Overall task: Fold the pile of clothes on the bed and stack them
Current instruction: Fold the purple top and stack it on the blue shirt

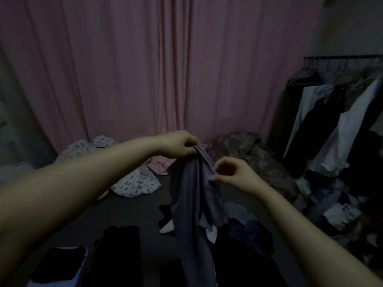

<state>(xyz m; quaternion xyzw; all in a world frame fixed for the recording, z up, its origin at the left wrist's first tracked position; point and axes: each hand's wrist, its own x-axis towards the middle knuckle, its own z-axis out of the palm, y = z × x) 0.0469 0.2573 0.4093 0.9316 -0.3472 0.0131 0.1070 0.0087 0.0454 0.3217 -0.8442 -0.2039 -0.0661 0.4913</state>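
A purple garment (pixel 192 195) hangs lengthwise in the air above the dark bed (pixel 132 210). My left hand (pixel 178 145) grips its bunched top edge. My right hand (pixel 234 176) pinches a fold of the same garment a little lower, on its right side. Below and to the right lies a loose pile of dark and pale clothes (pixel 246 226). Dark folded pieces (pixel 121 243) lie at the lower left of the bed, with another dark stack over something white (pixel 60 264) beside them.
A white patterned garment (pixel 134 183) and a pink one (pixel 159 165) lie at the far side of the bed. A pink curtain (pixel 145 69) hangs behind. A brownish blanket heap (pixel 252 156) sits at the right, a clothes rack (pixel 335 112) with a heap of clothes (pixel 339 210) under it beyond.
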